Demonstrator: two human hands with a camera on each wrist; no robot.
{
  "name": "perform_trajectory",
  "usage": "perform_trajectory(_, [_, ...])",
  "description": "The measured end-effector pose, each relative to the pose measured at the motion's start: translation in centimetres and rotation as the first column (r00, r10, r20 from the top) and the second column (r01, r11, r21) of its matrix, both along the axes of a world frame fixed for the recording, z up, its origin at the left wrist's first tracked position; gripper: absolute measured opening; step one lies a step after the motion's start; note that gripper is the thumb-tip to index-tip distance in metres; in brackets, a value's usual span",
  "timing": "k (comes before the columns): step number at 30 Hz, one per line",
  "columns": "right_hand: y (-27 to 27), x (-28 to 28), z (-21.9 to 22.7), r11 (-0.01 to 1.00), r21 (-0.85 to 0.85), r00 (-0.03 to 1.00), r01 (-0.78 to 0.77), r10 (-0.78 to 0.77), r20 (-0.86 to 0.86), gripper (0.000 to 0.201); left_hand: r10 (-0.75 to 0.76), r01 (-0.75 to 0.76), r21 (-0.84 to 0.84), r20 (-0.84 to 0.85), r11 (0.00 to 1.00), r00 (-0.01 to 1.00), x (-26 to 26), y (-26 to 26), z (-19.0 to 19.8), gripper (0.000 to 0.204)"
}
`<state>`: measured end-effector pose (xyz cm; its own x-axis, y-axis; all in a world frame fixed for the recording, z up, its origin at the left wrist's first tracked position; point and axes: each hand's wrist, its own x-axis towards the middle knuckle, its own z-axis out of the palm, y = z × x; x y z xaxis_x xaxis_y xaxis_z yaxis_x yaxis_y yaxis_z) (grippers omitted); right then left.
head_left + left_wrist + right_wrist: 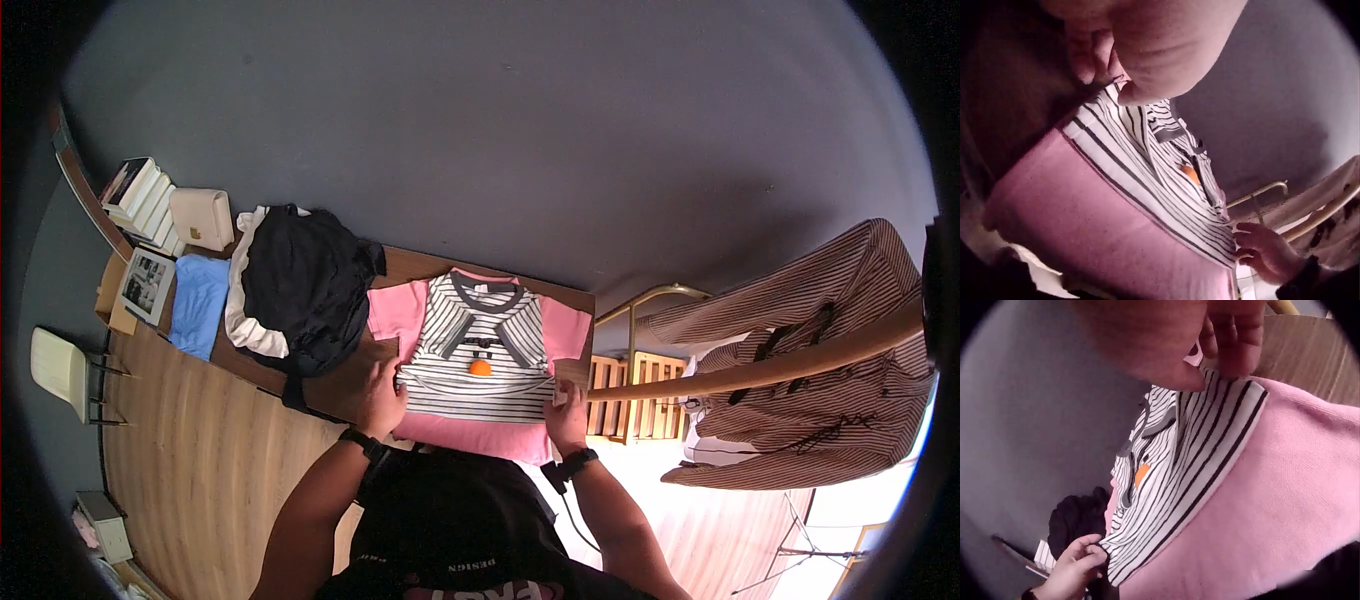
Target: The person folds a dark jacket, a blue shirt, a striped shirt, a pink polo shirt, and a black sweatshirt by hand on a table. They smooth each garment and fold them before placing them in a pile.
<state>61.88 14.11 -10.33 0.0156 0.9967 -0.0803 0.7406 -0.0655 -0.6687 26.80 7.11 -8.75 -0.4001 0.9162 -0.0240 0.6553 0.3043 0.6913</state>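
A grey-and-white striped shirt (500, 398) with a dark collar and an orange patch lies on top of a pink shirt (470, 440). Its sleeves are folded inward across the chest. My left hand (383, 398) pinches the striped shirt's left side near the hem, with thumb and fingers at its edge in the left wrist view. On the opposite side, my right hand (567, 412) pinches the same shirt's edge, thumb on top in the right wrist view. The pink shirt's short sleeves spread out on both sides, and its lower part shows below the striped hem.
Left on the wooden table (345, 392) lie a heap of black clothing (305, 285) and a blue folded cloth (200, 300). Farther left are a picture frame (147, 285), a beige bag (203, 218) and books (145, 200). A striped garment (850, 370) hangs from a rack at right.
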Motion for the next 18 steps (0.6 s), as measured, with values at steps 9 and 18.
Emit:
perform_trajectory(9, [3.1,-0.9,1.6,0.998,-0.055,0.997,0.04,-0.043,-0.059,0.024,-0.115,0.112,-0.063,-0.053,0.992,0.992,-1.8,1.8,-1.6,0.019])
perform_trajectory(18, [3.4,1.4,3.4,0.955,-0.287,0.835,0.07,-0.213,-0.507,0.015,-0.076,0.073,0.021,0.303,0.997,0.95,-3.4,2.5,0.0,0.023])
